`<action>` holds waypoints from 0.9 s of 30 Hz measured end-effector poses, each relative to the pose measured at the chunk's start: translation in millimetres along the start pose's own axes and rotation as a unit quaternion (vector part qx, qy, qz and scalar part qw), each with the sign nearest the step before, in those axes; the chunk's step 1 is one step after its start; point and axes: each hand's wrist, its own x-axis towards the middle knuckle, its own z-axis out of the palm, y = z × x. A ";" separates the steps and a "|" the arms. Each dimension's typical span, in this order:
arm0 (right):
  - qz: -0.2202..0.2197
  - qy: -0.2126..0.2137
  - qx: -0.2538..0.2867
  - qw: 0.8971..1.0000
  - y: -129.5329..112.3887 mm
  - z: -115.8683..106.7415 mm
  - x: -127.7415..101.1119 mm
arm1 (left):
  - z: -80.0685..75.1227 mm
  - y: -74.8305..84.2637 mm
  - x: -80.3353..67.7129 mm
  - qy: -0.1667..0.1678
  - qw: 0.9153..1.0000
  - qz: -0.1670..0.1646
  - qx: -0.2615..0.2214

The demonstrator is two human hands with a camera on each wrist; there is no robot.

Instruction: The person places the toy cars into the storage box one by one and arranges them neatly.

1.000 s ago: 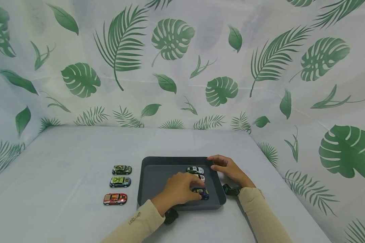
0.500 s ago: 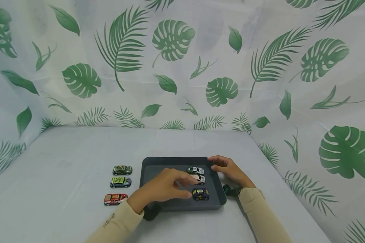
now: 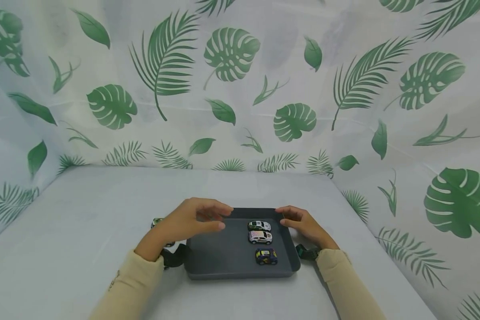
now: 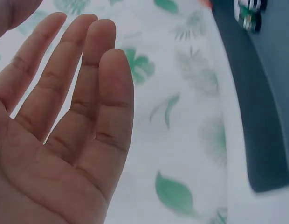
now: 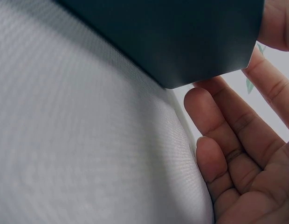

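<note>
My left hand (image 3: 184, 224) hangs over the left edge of a dark grey tray (image 3: 240, 275). Its fingers are extended and apart from the thumb, the palm bare in the left wrist view. My right hand (image 3: 308, 229) holds the tray's far right corner between thumb and forefinger, its other fingers loosely bent behind the tray wall (image 5: 182, 46). Inside the tray, towards the right, stand a white-and-green toy car (image 3: 259, 226), a white toy car (image 3: 260, 237) and a dark blue toy car (image 3: 266, 256). A green toy car (image 3: 157, 221) peeks out behind my left hand.
A white cloth (image 3: 104, 200) covers the table. Leaf-printed sheets (image 3: 240, 111) enclose it at the back and sides. My left forearm and wrist strap (image 3: 174, 257) hide most of the area left of the tray.
My left hand has let go of the dark blue car and moved left out of the tray, covering the cars on the table. My right hand stays at the tray's corner.
</note>
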 end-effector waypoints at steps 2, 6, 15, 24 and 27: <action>-0.001 0.000 -0.002 1.000 0.8 -0.2 -0.3 | -9.7 -4.1 -4.2 0.016 1.000 -0.013 0.003; -0.004 0.003 -0.002 1.000 1.1 -0.2 -2.0 | -28.8 -17.0 -12.7 0.044 0.998 -0.048 0.003; -0.012 -0.001 0.000 1.000 1.2 -0.1 -2.9 | -60.5 -43.5 -34.6 0.087 0.992 -0.087 0.003; -0.013 -0.002 0.002 1.000 0.6 0.6 -1.9 | -79.9 -64.4 -55.1 0.118 0.988 -0.101 0.008; -0.012 -0.001 0.002 1.000 -0.5 1.1 -1.8 | -84.9 -72.9 -61.4 0.121 0.987 -0.106 0.006</action>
